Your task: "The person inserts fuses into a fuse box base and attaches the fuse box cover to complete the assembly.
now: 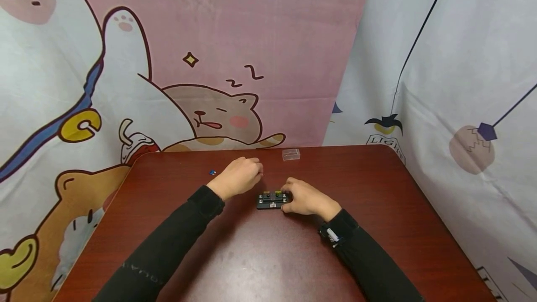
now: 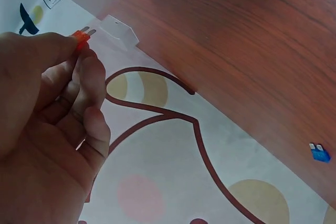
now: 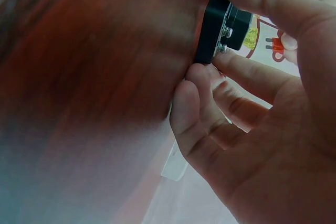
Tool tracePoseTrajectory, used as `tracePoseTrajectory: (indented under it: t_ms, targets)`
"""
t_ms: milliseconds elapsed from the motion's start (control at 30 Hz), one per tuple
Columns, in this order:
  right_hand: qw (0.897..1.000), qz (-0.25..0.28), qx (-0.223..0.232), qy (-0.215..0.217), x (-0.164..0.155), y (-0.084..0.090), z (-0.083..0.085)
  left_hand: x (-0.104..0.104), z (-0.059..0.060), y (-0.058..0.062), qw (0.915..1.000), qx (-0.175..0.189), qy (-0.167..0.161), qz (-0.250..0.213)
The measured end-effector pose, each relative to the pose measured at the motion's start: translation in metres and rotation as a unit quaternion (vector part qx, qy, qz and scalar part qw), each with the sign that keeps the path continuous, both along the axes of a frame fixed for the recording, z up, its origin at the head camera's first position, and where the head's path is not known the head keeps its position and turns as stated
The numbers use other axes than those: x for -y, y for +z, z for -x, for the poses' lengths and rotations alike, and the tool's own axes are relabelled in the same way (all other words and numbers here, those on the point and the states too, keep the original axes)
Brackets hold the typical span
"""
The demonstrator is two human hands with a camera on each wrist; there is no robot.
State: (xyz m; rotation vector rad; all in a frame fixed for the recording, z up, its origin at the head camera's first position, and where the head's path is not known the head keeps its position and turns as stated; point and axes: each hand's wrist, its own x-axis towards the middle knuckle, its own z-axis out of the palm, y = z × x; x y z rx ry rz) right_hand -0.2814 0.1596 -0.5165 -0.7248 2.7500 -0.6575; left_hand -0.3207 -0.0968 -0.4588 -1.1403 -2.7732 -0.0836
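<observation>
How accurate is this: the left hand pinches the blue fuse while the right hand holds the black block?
Not quite: the left wrist view shows the left hand pinching the orange fuse; the blue fuse lies on the table. The right hand does hold the black block.

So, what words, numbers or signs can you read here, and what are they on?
"LIGHT": on the white cloth behind the table.
"Z", twice: on the pink cloth, above the cat drawing.
Cut off: lettering on white cloth, lower right.
Too small to read: markings on the black block; pale marks on the left sleeve.
Orange piece: none legible.
</observation>
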Motion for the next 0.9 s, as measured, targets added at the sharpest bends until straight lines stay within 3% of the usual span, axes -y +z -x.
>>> tracePoseTrajectory:
  t_ms: [467,900]
  targets:
    - [1.0,0.002,0.002,-0.003,0.0,0.002,-0.001,-0.011,-0.018,0.002,0.9997,0.006,-0.02,0.012]
    - [1.0,0.003,-0.007,0.004,0.0,0.002,-0.001,-0.016,-0.029,-0.005,0.9983,0.004,-0.054,0.023]
